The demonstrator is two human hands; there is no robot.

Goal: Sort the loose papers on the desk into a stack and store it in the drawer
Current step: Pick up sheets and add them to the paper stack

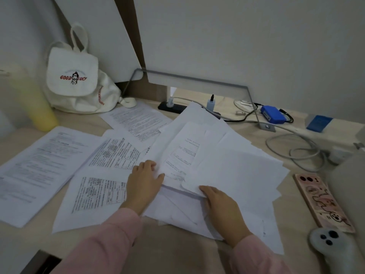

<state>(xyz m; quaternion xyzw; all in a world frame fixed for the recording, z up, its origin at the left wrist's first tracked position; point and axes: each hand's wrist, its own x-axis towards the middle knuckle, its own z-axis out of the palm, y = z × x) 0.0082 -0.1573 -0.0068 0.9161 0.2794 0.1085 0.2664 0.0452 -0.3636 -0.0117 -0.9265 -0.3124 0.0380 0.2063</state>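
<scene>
A loose pile of white papers (223, 161) lies fanned across the middle of the desk (177, 246). My left hand (145, 181) grips the pile's left edge, fingers curled over the sheets. My right hand (221, 204) holds the lower edge of the upper sheets, lifting them slightly off those beneath. More printed sheets lie flat to the left: a large one (37, 171), one under my left wrist (92, 196), one (116, 153) behind it and one further back (136, 119). No drawer is in view.
A white backpack (77, 80) and a yellow bottle (33, 103) stand at the back left. A power strip (171, 107), cables (296, 149) and a blue box (273, 114) sit at the back right. A phone in a pink case (322, 202) and a white controller (331, 246) lie on the right.
</scene>
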